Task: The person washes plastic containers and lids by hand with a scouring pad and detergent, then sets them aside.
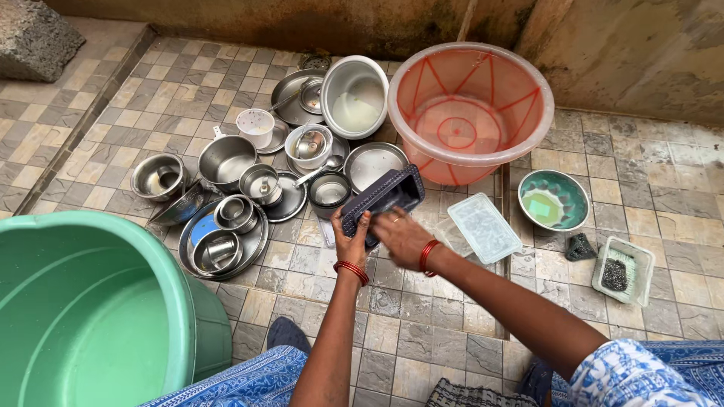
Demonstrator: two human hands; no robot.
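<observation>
My left hand [351, 243] grips the near end of a dark rectangular tray-like box [383, 197], held tilted above the tiled floor. My right hand [402, 236] lies against the box's near side, blurred, fingers curled; whether it holds anything I cannot tell. Both wrists wear red bangles. Just left of the box stand a small dark-rimmed steel bowl [329, 191] and a heap of steel dishes [226, 230].
A pink plastic tub [471, 105] stands behind the box. A clear plastic lid [484, 227] lies to the right. Further right are a green bowl [553, 200], a dark scrubber [580, 247] and a small clear container [623, 270]. A big green tub [98, 309] fills the near left.
</observation>
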